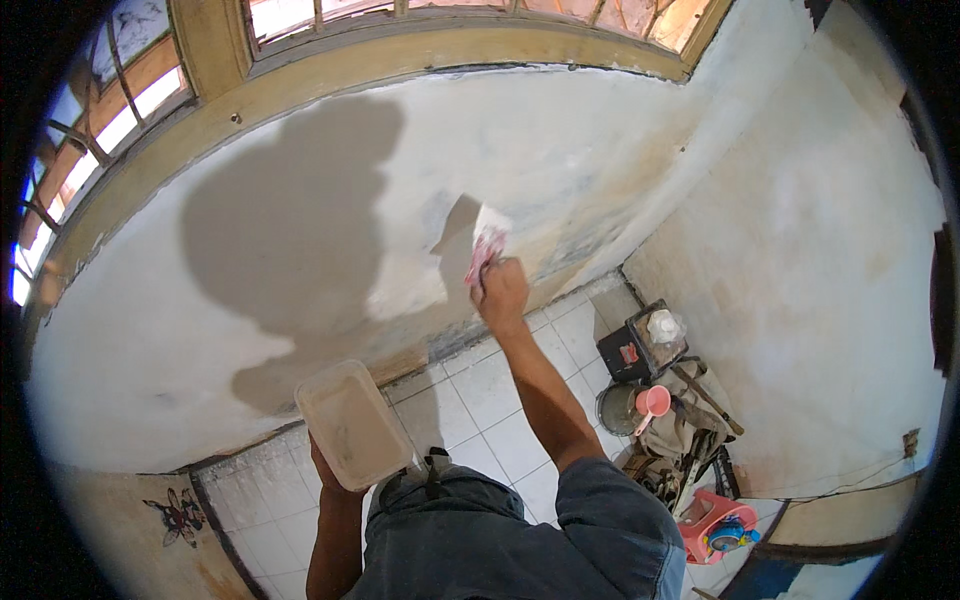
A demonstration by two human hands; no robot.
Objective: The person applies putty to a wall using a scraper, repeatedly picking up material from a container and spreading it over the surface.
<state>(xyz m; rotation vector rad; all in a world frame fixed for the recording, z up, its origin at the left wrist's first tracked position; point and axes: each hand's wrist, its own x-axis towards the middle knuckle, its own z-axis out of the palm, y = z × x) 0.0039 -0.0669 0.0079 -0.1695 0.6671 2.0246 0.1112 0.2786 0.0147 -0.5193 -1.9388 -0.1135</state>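
Observation:
My right hand (503,296) grips a flat white scraper (489,225) with reddish smears, held up against or very close to the patchy off-white wall (620,150) under the window. The scraper casts a dark shadow on the wall to its left. My left hand (330,468), at the lower middle, holds a shallow rectangular beige plastic container (353,428) from beneath and the left side. Its inside looks coated with pale residue. Most of the fingers of that hand are hidden under the container.
Barred windows (470,35) run along the top and left. At the right, on the tiled floor (470,395), are a black box (622,365) with a white bag, a dark bucket (615,410), a pink dipper (652,400), piled cloth and tools (680,440), and a pink basin (705,510) by the side wall.

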